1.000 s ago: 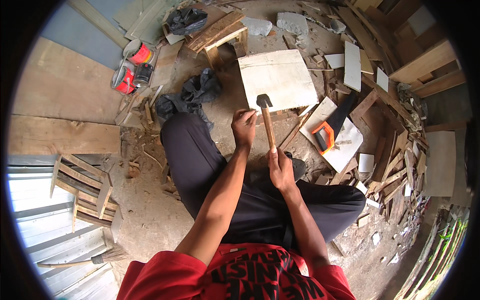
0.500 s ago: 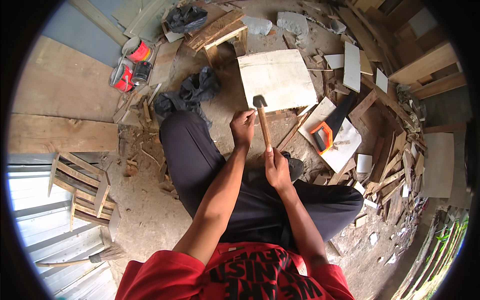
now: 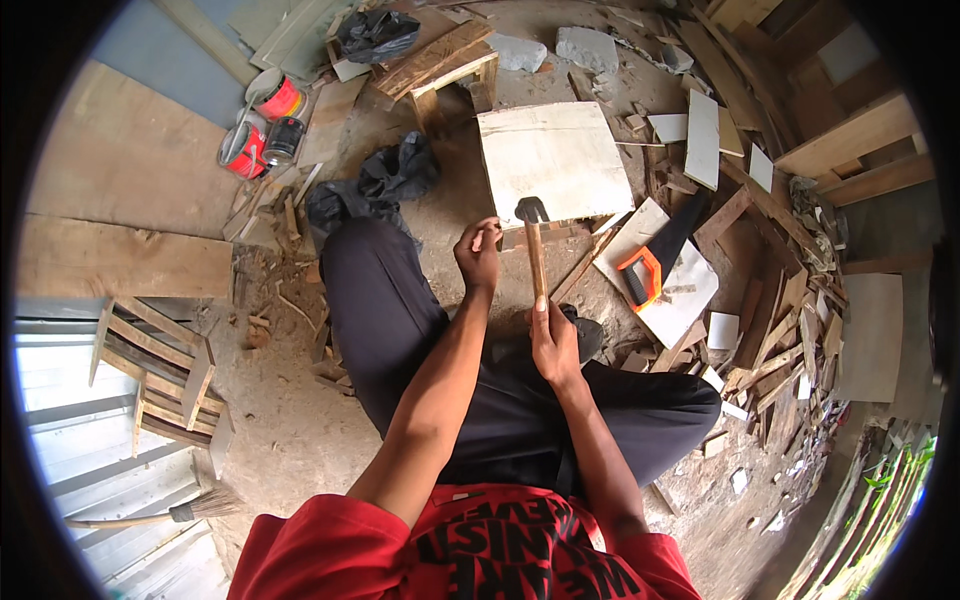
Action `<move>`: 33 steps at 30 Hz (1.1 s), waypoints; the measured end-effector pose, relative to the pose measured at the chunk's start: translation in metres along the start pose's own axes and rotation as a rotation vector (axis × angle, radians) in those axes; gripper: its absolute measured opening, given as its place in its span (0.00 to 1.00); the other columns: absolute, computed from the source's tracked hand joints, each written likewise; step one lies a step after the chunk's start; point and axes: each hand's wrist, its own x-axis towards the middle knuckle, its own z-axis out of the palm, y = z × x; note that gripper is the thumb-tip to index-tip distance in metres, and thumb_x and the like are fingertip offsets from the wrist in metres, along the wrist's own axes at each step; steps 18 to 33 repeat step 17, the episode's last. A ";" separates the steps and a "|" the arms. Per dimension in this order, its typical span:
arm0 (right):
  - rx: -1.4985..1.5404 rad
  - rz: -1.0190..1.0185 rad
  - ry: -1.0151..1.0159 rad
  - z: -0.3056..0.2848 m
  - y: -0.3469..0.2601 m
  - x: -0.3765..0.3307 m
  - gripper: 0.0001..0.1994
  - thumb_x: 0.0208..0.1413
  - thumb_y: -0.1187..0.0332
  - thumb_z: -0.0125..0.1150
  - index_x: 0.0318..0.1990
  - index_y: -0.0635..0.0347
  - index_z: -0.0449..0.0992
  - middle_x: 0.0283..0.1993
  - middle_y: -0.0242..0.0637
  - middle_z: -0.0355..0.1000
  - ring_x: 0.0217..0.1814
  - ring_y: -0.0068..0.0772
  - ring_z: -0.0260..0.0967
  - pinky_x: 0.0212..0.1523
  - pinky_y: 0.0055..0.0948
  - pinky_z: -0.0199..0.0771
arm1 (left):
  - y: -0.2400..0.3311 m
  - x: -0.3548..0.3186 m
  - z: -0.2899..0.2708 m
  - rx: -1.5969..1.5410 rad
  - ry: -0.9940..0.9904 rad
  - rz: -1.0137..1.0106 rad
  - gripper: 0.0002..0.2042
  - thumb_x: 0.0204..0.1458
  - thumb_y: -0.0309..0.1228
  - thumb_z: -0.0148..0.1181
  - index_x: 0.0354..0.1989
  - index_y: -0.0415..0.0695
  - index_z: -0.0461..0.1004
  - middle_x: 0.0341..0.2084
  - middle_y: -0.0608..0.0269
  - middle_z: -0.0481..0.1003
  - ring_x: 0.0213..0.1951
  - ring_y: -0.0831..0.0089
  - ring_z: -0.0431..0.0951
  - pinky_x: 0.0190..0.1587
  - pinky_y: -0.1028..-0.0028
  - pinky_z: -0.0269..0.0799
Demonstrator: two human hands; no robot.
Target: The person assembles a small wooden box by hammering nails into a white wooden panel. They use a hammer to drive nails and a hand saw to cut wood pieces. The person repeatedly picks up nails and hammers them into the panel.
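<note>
In front of me stands a low wooden piece with a pale board (image 3: 556, 155) as its top. My right hand (image 3: 553, 338) is wrapped round the wooden handle of a hammer (image 3: 538, 255). The dark hammer head overlaps the board's near edge in view; whether it touches the wood I cannot tell. At the board's near left corner, my left hand (image 3: 478, 252) is closed with thumb and fingers pinched together. Anything between those fingertips is too small to make out.
An orange-handled handsaw (image 3: 640, 277) lies on a white board (image 3: 690, 310) to the right, beside heaped wood scraps (image 3: 770, 330). Black plastic (image 3: 385, 180) lies left of the board. Farther left are paint cans (image 3: 243, 150). A small wooden stool (image 3: 440, 70) stands behind.
The hammer head has shifted slightly right and down. My left hand has moved a little left, still pinched near the board's corner.
</note>
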 end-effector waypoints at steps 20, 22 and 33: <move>-0.022 0.013 -0.053 0.009 0.004 0.002 0.27 0.72 0.47 0.41 0.32 0.63 0.71 0.20 0.29 0.63 0.21 0.23 0.58 0.24 0.29 0.60 | 0.001 0.040 0.014 0.067 -0.126 -0.541 0.39 0.53 0.63 0.60 0.63 0.40 0.72 0.57 0.52 0.75 0.57 0.72 0.73 0.59 0.74 0.64; -0.022 0.013 -0.053 0.009 0.004 0.002 0.27 0.72 0.47 0.41 0.32 0.63 0.71 0.20 0.29 0.63 0.21 0.23 0.58 0.24 0.29 0.60 | 0.001 0.040 0.014 0.067 -0.126 -0.541 0.39 0.53 0.63 0.60 0.63 0.40 0.72 0.57 0.52 0.75 0.57 0.72 0.73 0.59 0.74 0.64; -0.022 0.013 -0.053 0.009 0.004 0.002 0.27 0.72 0.47 0.41 0.32 0.63 0.71 0.20 0.29 0.63 0.21 0.23 0.58 0.24 0.29 0.60 | 0.001 0.040 0.014 0.067 -0.126 -0.541 0.39 0.53 0.63 0.60 0.63 0.40 0.72 0.57 0.52 0.75 0.57 0.72 0.73 0.59 0.74 0.64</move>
